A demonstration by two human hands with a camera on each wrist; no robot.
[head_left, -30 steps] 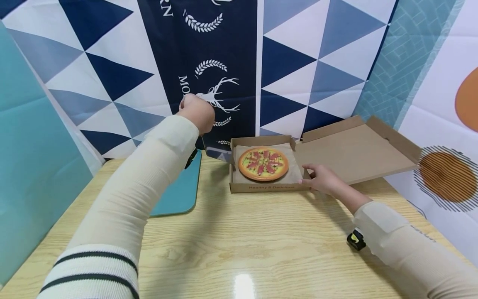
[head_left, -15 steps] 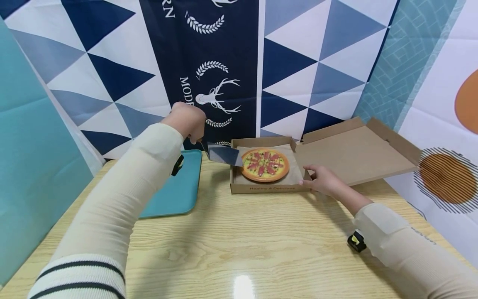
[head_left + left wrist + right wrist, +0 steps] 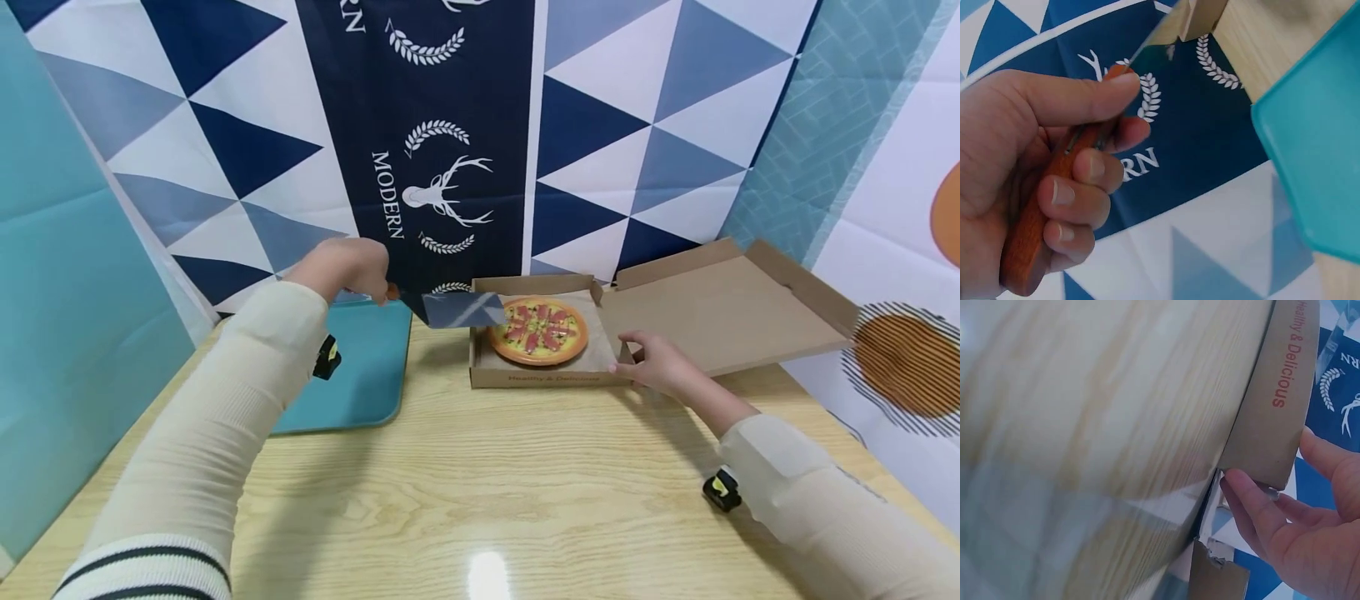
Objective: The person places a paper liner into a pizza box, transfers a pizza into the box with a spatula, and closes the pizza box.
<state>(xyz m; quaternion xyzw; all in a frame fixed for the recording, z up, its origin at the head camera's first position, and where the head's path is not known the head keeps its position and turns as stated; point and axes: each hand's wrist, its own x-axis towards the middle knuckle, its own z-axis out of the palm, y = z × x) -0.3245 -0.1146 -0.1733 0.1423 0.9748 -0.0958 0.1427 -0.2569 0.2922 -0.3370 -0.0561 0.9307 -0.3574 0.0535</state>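
Observation:
My left hand (image 3: 351, 263) grips a spatula by its wooden handle (image 3: 1025, 256), fingers curled round it in the left wrist view. The wide metal spatula blade (image 3: 459, 310) reaches over the left wall of an open cardboard pizza box (image 3: 551, 379). Its tip is at the left edge of a pizza (image 3: 538, 332) with red strips on yellow topping; whether it touches is unclear. The pizza sits on paper inside the box. At the box's front right corner, my right hand (image 3: 658, 363) pinches the cardboard between thumb and fingers, as the right wrist view shows.
Left of the box lies a teal tray (image 3: 367, 367), partly behind my left forearm. The box lid (image 3: 720, 308) is folded open to the right. A patterned cloth (image 3: 427, 100) hangs behind the wooden table (image 3: 420, 492).
My left hand has come down and to the left, bringing the spatula from steep to nearly flat, its blade now at the pizza's edge. My right hand has stayed at the box corner.

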